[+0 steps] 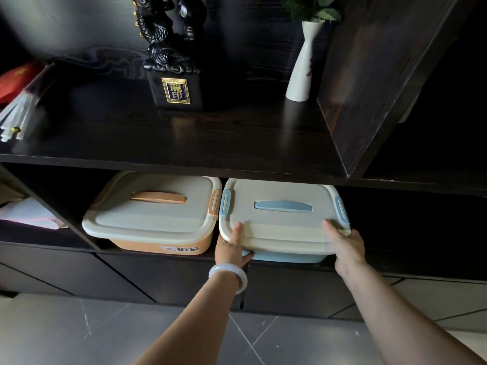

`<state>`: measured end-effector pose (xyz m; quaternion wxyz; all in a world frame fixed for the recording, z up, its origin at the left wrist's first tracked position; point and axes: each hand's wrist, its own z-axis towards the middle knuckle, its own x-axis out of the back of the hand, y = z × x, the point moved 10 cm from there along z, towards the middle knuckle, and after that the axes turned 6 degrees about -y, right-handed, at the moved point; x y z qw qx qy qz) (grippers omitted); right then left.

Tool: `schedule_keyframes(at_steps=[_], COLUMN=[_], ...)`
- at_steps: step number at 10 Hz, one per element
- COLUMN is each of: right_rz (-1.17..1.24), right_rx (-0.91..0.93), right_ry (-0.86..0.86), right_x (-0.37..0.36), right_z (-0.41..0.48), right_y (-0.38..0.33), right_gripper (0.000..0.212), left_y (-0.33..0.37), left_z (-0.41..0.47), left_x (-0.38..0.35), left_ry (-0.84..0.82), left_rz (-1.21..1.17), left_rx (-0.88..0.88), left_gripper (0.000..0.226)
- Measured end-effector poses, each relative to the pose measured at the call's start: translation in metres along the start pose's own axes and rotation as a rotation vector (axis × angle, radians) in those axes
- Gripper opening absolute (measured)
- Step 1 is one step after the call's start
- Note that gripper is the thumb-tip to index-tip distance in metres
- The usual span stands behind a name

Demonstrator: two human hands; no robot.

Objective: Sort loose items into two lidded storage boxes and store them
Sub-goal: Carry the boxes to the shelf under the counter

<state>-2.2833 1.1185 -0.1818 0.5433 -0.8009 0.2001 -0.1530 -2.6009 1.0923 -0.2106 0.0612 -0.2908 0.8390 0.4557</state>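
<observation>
Two lidded storage boxes stand side by side in the lower shelf compartment. The orange box (158,219) on the left has a cream lid, an orange handle and a "Bear" label on its front. The blue box (282,219) on the right has a cream lid with a blue handle and blue side clips. My left hand (232,248) grips the blue box's front left corner, thumb on the lid and fingers under the rim. My right hand (345,243) holds the front right corner the same way. The blue box's front edge juts slightly past the shelf edge.
Above is a dark wooden shelf (184,138) with a black dragon seal statue (171,61), a white vase (303,64) with leaves, and a folded fan (18,111) by a red item at the left. Papers (29,214) lie in the left compartment. Grey tiled floor lies below.
</observation>
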Motion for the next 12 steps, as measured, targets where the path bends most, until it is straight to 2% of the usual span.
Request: schedule_keyframes(at_steps=[3,4,5,6,7,8,9,10,11,12], right_rz=[-0.059,-0.105,-0.226,-0.392,-0.554,-0.752,-0.984,-1.231,-1.396,-1.446], right_rx=[0.006,0.018,0.041,0.054,0.055,0.078,0.184,0.315,0.456,0.56], right_ry=[-0.015,-0.014,-0.015,-0.012,-0.031,-0.073,-0.057,-0.051,-0.135,-0.255], right_x=[0.0,0.001,0.003,0.004,0.004,0.003,0.001,-0.009,-0.026,-0.041], right_z=[0.004,0.003,0.002,0.0,-0.003,-0.009,-0.022,-0.046,-0.07,-0.093], right_y=[0.0,-0.003,-0.011,-0.018,-0.024,-0.036,-0.056,-0.073,-0.079,-0.079], right_gripper=[0.05,0.05,0.057,0.069,0.074,0.065,0.049,0.049,0.053,0.051], left_y=[0.009,0.009,0.007,0.013,0.025,0.047,0.065,0.076,0.09,0.093], left_z=[-0.002,-0.004,-0.006,-0.008,-0.013,-0.018,-0.034,-0.056,-0.078,-0.093], left_x=[-0.003,0.0,0.001,0.002,0.006,0.009,0.002,-0.011,-0.032,-0.053], left_ry=[-0.019,0.016,0.027,0.033,0.067,0.132,0.132,0.116,0.148,0.133], left_rz=[0.117,0.093,0.044,0.209,0.42,0.814,1.168,1.541,1.898,2.101], left_rx=[-0.081,-0.063,0.001,-0.021,-0.06,-0.133,-0.223,-0.36,-0.553,-0.697], left_gripper=[0.042,0.035,0.034,0.029,0.035,0.059,0.063,0.06,0.057,0.058])
